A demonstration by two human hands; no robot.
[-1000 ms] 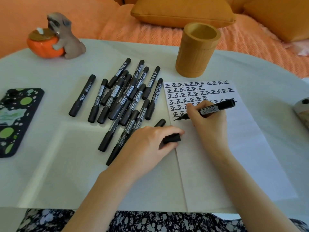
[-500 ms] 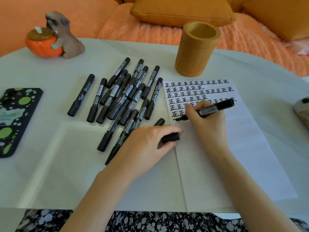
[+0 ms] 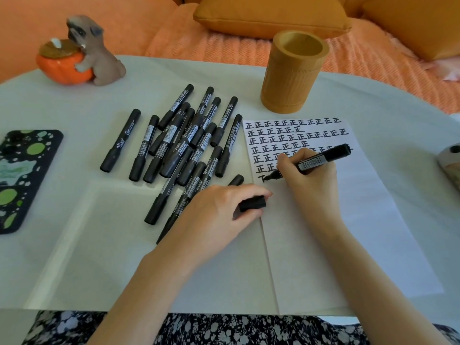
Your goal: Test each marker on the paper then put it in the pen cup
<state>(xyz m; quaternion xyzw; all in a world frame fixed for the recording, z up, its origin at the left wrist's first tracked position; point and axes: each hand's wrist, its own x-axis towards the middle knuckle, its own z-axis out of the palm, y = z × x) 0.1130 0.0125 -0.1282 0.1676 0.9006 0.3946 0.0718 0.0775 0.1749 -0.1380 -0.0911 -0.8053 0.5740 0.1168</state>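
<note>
Across the tabletop (image 3: 74, 245) paper (image 3: 361, 220) is spread; a marker (image 3: 313, 161) is grasped by the right grip (image 3: 308, 185), tip on it, its cap (image 3: 252, 203) pinched by the left grip (image 3: 219, 212), presumably for recapping; the pen cup (image 3: 291, 78) is set just beyond.

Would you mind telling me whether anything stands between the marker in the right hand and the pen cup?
Nothing visible does. Between the marker and the pen cup lies only the flat paper; the cup's mouth is open. The spare markers lie to the left, off that line. Its cap is in the left hand.
</note>
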